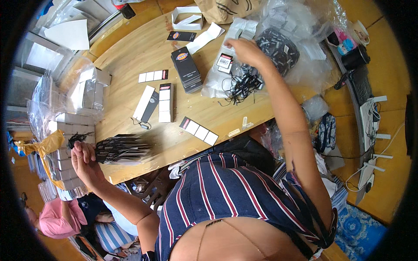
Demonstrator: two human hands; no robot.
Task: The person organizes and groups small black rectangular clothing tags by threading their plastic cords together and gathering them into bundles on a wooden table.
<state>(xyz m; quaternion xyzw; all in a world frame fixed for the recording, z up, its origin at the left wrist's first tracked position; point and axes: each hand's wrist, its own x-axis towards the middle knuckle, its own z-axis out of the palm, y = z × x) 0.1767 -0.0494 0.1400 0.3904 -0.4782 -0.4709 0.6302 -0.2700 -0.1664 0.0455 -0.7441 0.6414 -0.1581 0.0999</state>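
"What does the head view give you? Start with the left."
"I see the left grip (85, 158) clenched around a bundle of dark tags (122, 148) by its black cords. The tags fan out to the right, over the near left part of the worktop (115, 108), their far ends blurred. Some cords poke out past the fingers, just beside the stacked white boxes (67, 126)."
"And the right?"
"I find the right grip (246, 51) reaching over the far side, above a clear plastic sheet (213, 80). Its fingers are bent, but I cannot tell whether they pinch anything. A small barcode tag (224, 62) shows just below it."
"What lies near that hand?"
"I have a tangle of black cords (244, 86) beneath the wrist, and a clear bag of small black pieces (278, 51) to its right."
"Between the hands?"
"I make out a stack of black cards (187, 69), and nearer me a stack of white-faced cards (165, 103). Left of that second stack, a white-and-dark tag (146, 104) lies with its cord looped at the lower end. One loose card (199, 131) rests slantwise near the front edge."
"Anyone else?"
"I see a person in a pink top (63, 217) at lower left."
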